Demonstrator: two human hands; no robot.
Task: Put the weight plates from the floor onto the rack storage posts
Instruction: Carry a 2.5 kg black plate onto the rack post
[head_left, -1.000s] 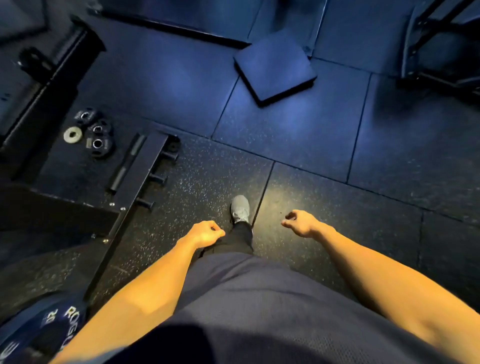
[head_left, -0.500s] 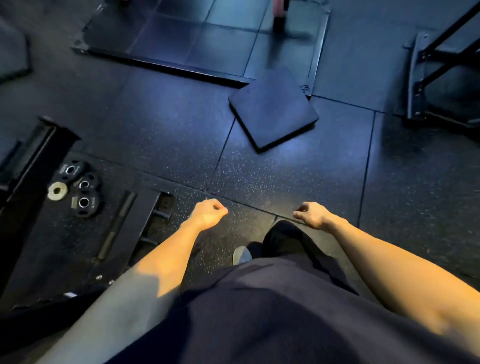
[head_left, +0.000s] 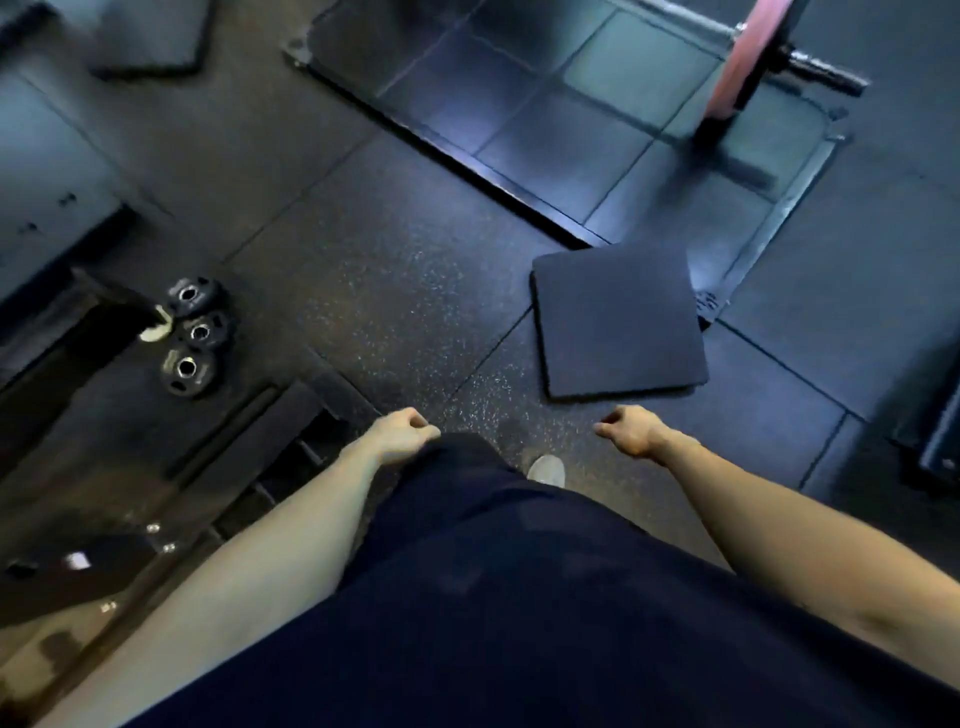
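1. both hands hang free in front of the body, nothing in either. left hand (head_left: 402, 434) has its fingers loosely curled, grip empty. right hand (head_left: 631, 431) the same, loose curl, empty.
2. landmark: the square pad (head_left: 618, 325) lying flat on the floor (head_left: 395, 270).
3. three small black plates (head_left: 189, 338) lie flat on the floor, well to the left of the pad, in a tight cluster touching or nearly touching one another, metal-ringed centre holes facing up.
4. a small pale disc (head_left: 156, 331) sits just left of the plates, partly hidden by a dark rack beam; cannot tell if it is a plate or a collar.
5. short pegs (head_left: 306, 457) stick out of a dark rack base (head_left: 249, 431), left of and nearer than the pad, just beside the left hand. likely the storage posts, blurred, not sure.
6. beyond the pad: a framed platform (head_left: 571, 119) carrying a barbell (head_left: 810, 65) with a pink plate (head_left: 737, 62), upright on its edge. it is loaded on the bar, not loose.
7. handling, judged: small plates, dense and rigid, light enough for one hand each. lying flat they give little edge to get under; what look like rim cut-outs or the centre hole are the best hold, or tip one up by its rim first.
8. risk, judged: pinched fingers between touching plates, or a plate slipping onto the shoe (head_left: 546, 470).
9. stage, judged: no plate picked up yet; next is a reach down and left.
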